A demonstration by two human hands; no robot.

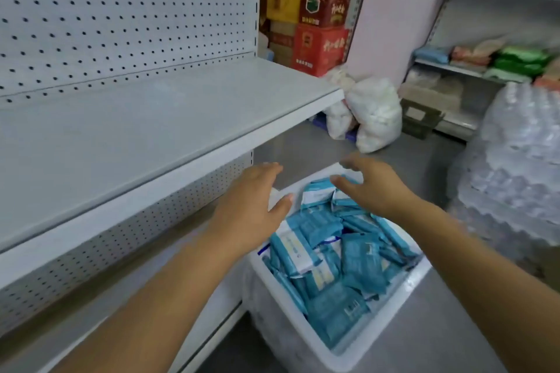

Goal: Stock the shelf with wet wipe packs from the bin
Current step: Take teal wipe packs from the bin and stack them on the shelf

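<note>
Lying in a loose heap, the wet wipe packs (330,254) fill the white bin (269,312) on the floor at our feet, just beside the foot of the shelving. They are teal and white, flat, and tilted every which way, some on edge, some face up.

We judge them light and soft, with glossy film that will likely slide under the fingertips and over the neighbouring packs. A firm pinch across the short sides, or a clasp of several together between both palms, should hold better than a grab at the sealed ends, which would probably crumple.

Our left hand (254,206) hovers above the bin's far left corner, fingers spread and holding nothing. Our right hand (372,188) hangs over the far packs, fingers wide and slightly bent, also holding nothing. Whether either touches a pack we cannot tell.

On our left the white shelf (136,130) we are to stock bears no packs, a pegboard panel rising behind it. Farther off stand white sacks (375,115), red cartons (321,48), wrapped bottles (521,166) and another rack (472,70) of goods.
</note>
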